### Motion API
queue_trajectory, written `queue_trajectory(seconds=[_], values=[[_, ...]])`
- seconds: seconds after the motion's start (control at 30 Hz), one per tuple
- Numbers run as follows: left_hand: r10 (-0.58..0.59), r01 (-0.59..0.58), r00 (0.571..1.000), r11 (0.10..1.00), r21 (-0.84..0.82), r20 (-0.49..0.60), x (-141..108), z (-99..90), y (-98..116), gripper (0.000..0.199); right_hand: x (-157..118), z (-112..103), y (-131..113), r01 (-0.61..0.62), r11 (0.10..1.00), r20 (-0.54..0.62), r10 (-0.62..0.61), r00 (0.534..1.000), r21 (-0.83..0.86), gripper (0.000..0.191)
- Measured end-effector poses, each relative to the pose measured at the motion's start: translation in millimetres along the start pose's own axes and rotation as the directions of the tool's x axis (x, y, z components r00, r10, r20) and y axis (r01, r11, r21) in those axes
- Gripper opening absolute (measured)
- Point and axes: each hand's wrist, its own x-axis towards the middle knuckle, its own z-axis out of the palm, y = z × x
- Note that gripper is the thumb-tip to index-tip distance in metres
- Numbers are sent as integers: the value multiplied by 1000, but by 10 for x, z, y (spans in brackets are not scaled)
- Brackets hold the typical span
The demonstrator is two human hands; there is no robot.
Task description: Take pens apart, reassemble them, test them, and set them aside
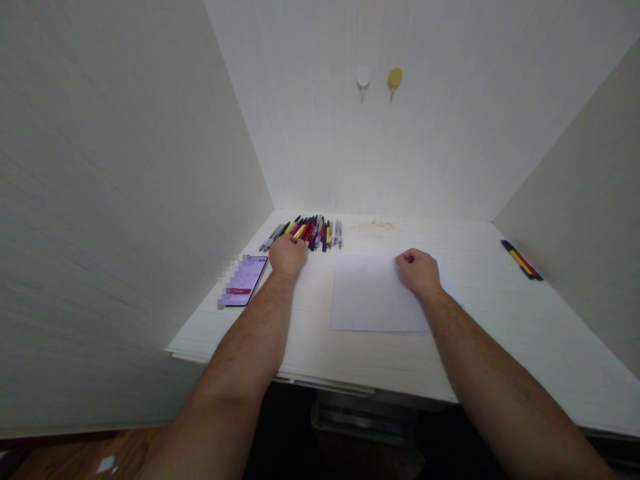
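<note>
My left hand (289, 253) is at the near side of a row of pens (315, 233), its fingers curled and closed at their lower ends. The hand itself hides whether a pen is between the fingertips. The pens lie side by side in black, red, yellow, blue and clear. Over the upper right part of a blank white sheet of paper (370, 300) rests my right hand (419, 270). Its fingers are curled into a loose fist, with thumb and forefinger together and no object showing out of them.
A phone (245, 281) with a lit screen lies left of my left forearm. Two or three pens (521, 260) lie by the right wall. White panels enclose the white desk (310, 347) on three sides. Two round hooks, white (363, 77) and yellow (395, 77), are on the back panel.
</note>
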Motion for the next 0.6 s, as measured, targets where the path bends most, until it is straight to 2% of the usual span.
queue_trajectory(seconds=[0.13,0.2,0.3,0.37,0.43,0.5,0.6], values=[[-54,48,998,987,-154,-39,-22,-45,51,22,0,-15,-17,-3,1000,13,3,1000,-6,17],[-61,58,998,959,-278,-1,-61,-70,125,21,3,-12,-19,-4,1000,12,4,1000,0,17],[-12,99,986,846,-523,166,-181,-116,298,17,11,1,-25,-25,996,-28,28,999,84,16],[81,143,948,755,-640,308,-299,-146,427,15,12,-3,-49,-68,969,-51,83,995,238,16],[144,199,907,683,-703,396,-432,-164,530,17,2,-31,-100,-134,873,-14,160,987,470,20],[179,261,868,631,-731,464,-560,-159,585,23,-21,-85,-171,-204,689,87,201,976,696,24],[197,311,846,572,-759,495,-704,-113,590,25,-70,-179,-279,-269,440,217,164,962,857,28]])
